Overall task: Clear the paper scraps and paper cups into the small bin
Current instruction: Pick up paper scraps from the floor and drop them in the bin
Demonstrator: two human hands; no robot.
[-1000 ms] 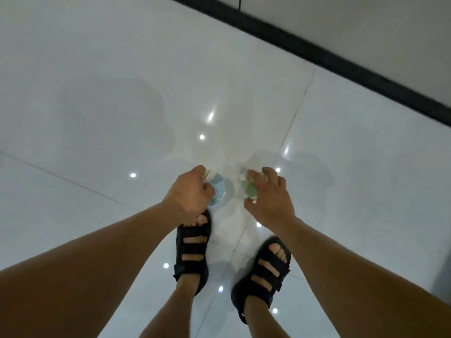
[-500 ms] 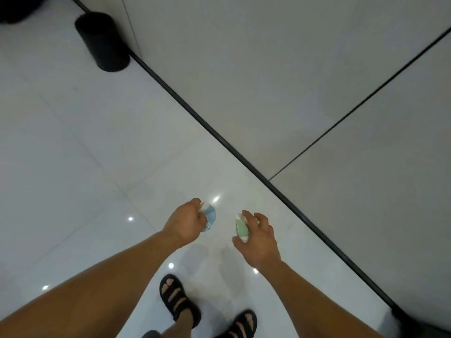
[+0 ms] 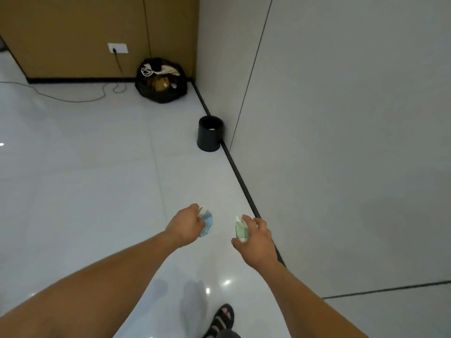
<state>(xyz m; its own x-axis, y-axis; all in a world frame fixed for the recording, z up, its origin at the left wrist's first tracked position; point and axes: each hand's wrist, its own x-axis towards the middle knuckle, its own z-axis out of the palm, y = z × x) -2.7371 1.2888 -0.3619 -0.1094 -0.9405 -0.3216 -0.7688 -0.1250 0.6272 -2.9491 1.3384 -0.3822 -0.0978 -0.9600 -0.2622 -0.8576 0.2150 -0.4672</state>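
Observation:
My left hand (image 3: 186, 224) is closed around a blue patterned paper cup (image 3: 207, 224), held out in front of me above the floor. In my right hand (image 3: 256, 236) sits a green patterned paper cup (image 3: 241, 231), gripped from the side. The small black bin (image 3: 210, 137) stands upright on the floor ahead, against the grey wall, well beyond both hands. Something pale shows inside its rim. No loose paper scraps are visible on the floor.
A black baseboard (image 3: 240, 178) runs along the grey wall on my right. A full black rubbish bag (image 3: 161, 81) sits in the far corner by a brown wall with a socket (image 3: 118, 48) and a trailing cable (image 3: 73, 100). My sandalled foot (image 3: 220, 320) is at the bottom.
My view has lifted from my feet to the room ahead, bringing the bin and corner into sight. Both hands still hold their cups, and I have moved along the wall.

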